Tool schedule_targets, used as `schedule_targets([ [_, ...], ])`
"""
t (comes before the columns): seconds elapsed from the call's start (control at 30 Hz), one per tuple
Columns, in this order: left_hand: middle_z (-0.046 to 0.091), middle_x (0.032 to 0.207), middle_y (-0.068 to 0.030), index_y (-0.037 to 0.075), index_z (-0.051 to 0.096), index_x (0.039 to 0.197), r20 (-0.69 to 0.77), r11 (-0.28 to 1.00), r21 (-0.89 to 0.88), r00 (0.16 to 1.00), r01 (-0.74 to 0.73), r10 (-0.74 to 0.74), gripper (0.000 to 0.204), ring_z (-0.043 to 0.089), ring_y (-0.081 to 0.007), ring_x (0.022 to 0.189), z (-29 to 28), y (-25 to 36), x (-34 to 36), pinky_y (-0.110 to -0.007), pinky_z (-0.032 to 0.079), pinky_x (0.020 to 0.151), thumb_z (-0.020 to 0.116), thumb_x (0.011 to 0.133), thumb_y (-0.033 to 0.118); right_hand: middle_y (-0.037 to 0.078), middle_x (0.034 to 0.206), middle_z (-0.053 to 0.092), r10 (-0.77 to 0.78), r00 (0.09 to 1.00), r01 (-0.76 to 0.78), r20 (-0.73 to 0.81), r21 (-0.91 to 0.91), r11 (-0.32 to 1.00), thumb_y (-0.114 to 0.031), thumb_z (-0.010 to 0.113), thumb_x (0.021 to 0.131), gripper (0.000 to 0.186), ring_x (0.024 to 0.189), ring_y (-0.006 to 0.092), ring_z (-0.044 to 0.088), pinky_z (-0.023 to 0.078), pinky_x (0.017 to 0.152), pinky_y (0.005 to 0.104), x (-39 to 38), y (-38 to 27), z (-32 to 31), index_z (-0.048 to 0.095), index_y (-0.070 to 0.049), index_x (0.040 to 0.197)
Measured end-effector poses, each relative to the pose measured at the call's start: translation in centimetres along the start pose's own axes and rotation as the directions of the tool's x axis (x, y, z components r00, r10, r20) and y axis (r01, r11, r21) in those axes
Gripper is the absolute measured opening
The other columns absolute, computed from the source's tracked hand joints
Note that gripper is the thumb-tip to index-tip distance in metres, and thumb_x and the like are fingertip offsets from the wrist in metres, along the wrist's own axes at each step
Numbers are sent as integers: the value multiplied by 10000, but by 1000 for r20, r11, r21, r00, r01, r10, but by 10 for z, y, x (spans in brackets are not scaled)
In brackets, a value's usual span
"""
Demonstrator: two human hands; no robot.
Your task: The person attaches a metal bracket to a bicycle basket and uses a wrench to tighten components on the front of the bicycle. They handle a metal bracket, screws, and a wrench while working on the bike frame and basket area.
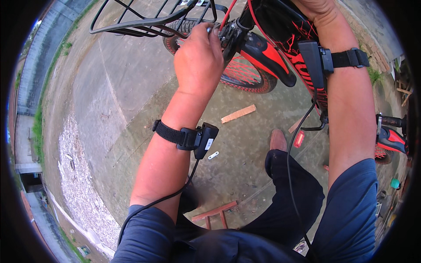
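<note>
A red-and-black bicycle (pixel 302 65) stands in front of me, with a black wire basket (pixel 144 22) at its front. My left hand (pixel 199 61) is closed in a pinch behind the basket, beside the front fork. A small shiny bit shows at its fingertips, but I cannot make out what it is. Below lie the front wheel (pixel 245 74) with red spokes and a red-and-black fender (pixel 267 59). My right hand (pixel 318 11) reaches to the top of the bicycle frame; its fingers are hidden at the picture's upper edge.
On the concrete floor lie a cardboard strip (pixel 239 113), a small pale metal strip (pixel 213 155) and a red flat piece (pixel 299 139). A reddish wooden stool (pixel 215 211) is between my legs. Cables run from black devices strapped on both forearms. White scraps (pixel 83 184) cover ground at left.
</note>
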State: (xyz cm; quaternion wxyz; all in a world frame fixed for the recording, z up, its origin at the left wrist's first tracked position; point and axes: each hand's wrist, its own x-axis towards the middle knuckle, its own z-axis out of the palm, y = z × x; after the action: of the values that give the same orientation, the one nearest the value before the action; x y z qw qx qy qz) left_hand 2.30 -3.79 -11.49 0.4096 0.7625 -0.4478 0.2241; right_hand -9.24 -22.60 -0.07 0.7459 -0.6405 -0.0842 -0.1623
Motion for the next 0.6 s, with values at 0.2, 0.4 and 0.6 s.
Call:
schedule_targets([
  [0.2, 679, 744, -160, 50, 640, 1055, 12, 998, 50, 999, -37, 36, 185, 658, -364, 683, -3, -8, -20, -412, 510, 589, 596, 941, 188, 173, 951, 688, 0, 1000, 0, -18, 39, 999, -66, 660, 811, 522, 824, 240, 704, 587, 771, 337, -4, 1, 4, 496, 17, 1299],
  [0.4, 669, 797, -184, 66, 602, 919, 221, 966, 249, 968, 65, -122, 190, 649, -406, 699, 8, -37, -42, -504, 516, 605, 571, 929, 253, 172, 954, 687, -16, 1000, 17, -8, 28, 999, -60, 661, 807, 509, 831, 246, 704, 586, 783, 345, 0, 1, 3, 509, 18, 1286],
  [0.6, 671, 810, -205, 79, 626, 994, 261, 961, 266, 954, 79, -150, 216, 643, -419, 736, 16, -53, -34, -507, 503, 637, 549, 951, 276, 170, 964, 685, 1, 1000, 0, -23, 38, 999, -58, 655, 809, 515, 841, 244, 701, 582, 796, 349, -2, 1, 0, 504, 15, 1296],
])
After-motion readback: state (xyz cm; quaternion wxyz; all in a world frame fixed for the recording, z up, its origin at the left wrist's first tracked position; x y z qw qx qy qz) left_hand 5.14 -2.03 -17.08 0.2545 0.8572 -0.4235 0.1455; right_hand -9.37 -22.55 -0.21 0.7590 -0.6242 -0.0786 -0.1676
